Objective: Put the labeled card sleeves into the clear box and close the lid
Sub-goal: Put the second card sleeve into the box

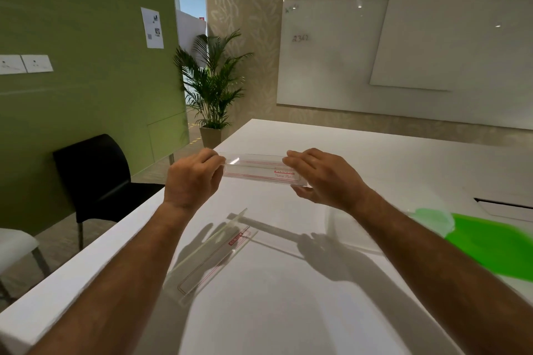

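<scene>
I hold a long clear box (pixel 256 168) in the air above the white table (pixel 375 158), one hand at each end. My left hand (pixel 193 177) grips its left end and my right hand (pixel 320 174) grips its right end. Red outline lines and a red label reading "Name Plate" show through the clear plastic. On the table below lies a clear labeled card sleeve (pixel 213 259) with a red outline and a small red label, next to a clear upright strip (pixel 215 236). Whether the box lid is on I cannot tell.
A bright green sheet (pixel 496 245) lies on the table at the right, beyond my right forearm. A black chair (pixel 95 176) stands left of the table, with a potted palm (pixel 212 95) behind. A dark slot (pixel 501 203) sits in the tabletop at the far right.
</scene>
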{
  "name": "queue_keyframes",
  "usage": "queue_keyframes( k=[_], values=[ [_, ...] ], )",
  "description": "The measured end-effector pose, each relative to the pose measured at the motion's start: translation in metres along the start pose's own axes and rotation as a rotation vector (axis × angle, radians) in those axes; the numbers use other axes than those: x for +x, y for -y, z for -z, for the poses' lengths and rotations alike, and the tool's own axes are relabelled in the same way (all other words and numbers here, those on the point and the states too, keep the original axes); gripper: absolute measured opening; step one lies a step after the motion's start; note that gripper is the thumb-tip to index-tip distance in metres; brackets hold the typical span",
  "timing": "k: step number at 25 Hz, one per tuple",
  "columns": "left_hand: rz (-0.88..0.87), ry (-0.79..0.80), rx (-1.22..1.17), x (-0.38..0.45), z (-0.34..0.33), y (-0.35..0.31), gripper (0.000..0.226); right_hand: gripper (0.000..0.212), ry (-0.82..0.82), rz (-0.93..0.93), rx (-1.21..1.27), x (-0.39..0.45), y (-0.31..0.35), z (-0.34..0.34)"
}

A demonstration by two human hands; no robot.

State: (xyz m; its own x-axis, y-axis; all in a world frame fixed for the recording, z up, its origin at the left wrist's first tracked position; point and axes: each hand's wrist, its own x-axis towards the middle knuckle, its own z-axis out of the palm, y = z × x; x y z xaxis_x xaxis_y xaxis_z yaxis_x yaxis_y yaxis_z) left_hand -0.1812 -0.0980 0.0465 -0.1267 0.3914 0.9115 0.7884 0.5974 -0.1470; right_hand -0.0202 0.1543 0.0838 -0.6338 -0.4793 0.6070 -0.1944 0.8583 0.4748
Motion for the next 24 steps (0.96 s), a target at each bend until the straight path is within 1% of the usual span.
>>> queue_keyframes(
  k=[1, 4, 6, 8, 10, 12, 14, 15, 17, 18, 20, 21, 23, 24],
  values=[
    [-0.002, 0.031, 0.012, 0.000, -0.001, -0.004, 0.016, 0.054, 0.004, -0.001, 0.009, 0.001, 0.001, 0.003],
    [-0.016, 0.178, 0.035, 0.000, -0.004, -0.025, 0.058, 0.055, 0.033, -0.031, 0.050, 0.006, 0.005, 0.014],
    [0.009, 0.199, 0.026, 0.003, -0.009, -0.046, 0.071, 0.060, 0.055, -0.039, 0.077, 0.012, 0.009, 0.020],
    [0.061, 0.133, -0.019, 0.008, -0.013, -0.064, 0.069, 0.063, 0.049, -0.020, 0.092, 0.020, 0.015, 0.026],
    [0.123, 0.016, -0.117, 0.012, -0.015, -0.074, 0.061, 0.067, 0.019, -0.019, 0.115, 0.025, 0.020, 0.032],
    [0.187, -0.049, -0.273, 0.011, -0.016, -0.080, 0.061, 0.080, -0.015, -0.076, 0.175, 0.026, 0.019, 0.037],
    [0.301, -0.090, -0.496, 0.012, -0.014, -0.086, 0.060, 0.095, -0.005, -0.181, 0.289, 0.024, 0.013, 0.040],
    [0.393, -0.102, -0.647, 0.014, -0.012, -0.091, 0.060, 0.101, 0.031, -0.226, 0.352, 0.022, 0.008, 0.040],
    [0.594, -0.045, -0.960, 0.020, -0.008, -0.102, 0.057, 0.109, 0.148, -0.296, 0.444, 0.017, -0.002, 0.038],
    [0.668, -0.004, -1.091, 0.021, -0.007, -0.109, 0.060, 0.111, 0.208, -0.324, 0.467, 0.014, -0.007, 0.035],
    [0.766, 0.049, -1.287, 0.023, -0.008, -0.120, 0.072, 0.113, 0.288, -0.368, 0.498, 0.008, -0.014, 0.031],
    [0.784, 0.054, -1.355, 0.025, -0.008, -0.125, 0.072, 0.111, 0.308, -0.388, 0.523, 0.005, -0.016, 0.030],
    [0.747, 0.029, -1.430, 0.027, -0.009, -0.134, 0.060, 0.103, 0.316, -0.429, 0.591, 0.001, -0.021, 0.032],
    [0.725, 0.010, -1.460, 0.028, -0.009, -0.137, 0.055, 0.095, 0.311, -0.436, 0.615, -0.001, -0.023, 0.034]
  ],
)
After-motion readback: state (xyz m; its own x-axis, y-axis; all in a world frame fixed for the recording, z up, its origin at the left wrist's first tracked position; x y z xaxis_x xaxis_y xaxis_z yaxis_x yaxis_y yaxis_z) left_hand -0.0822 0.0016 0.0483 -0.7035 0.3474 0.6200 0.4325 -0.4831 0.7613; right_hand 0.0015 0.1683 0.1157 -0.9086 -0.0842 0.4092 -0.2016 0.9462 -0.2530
